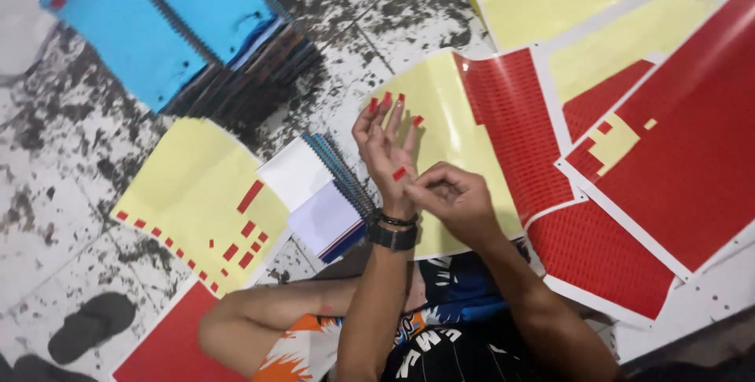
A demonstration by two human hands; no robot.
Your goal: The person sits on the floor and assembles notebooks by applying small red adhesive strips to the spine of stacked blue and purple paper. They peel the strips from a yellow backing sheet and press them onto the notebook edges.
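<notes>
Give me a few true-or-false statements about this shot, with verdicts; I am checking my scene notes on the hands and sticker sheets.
1. The left hand is raised with small red stickers on its fingertips and palm. True.
2. The right hand rests flat on the floor. False: it is lifted, its fingers at the left palm.
3. A stack of blue spiral notebooks lies at upper left. True.
4. The yellow sheet at left is fully covered in red stickers. False: only a few red stickers remain on it.
5. The left wrist is bare. False: it wears a dark watch.
</notes>
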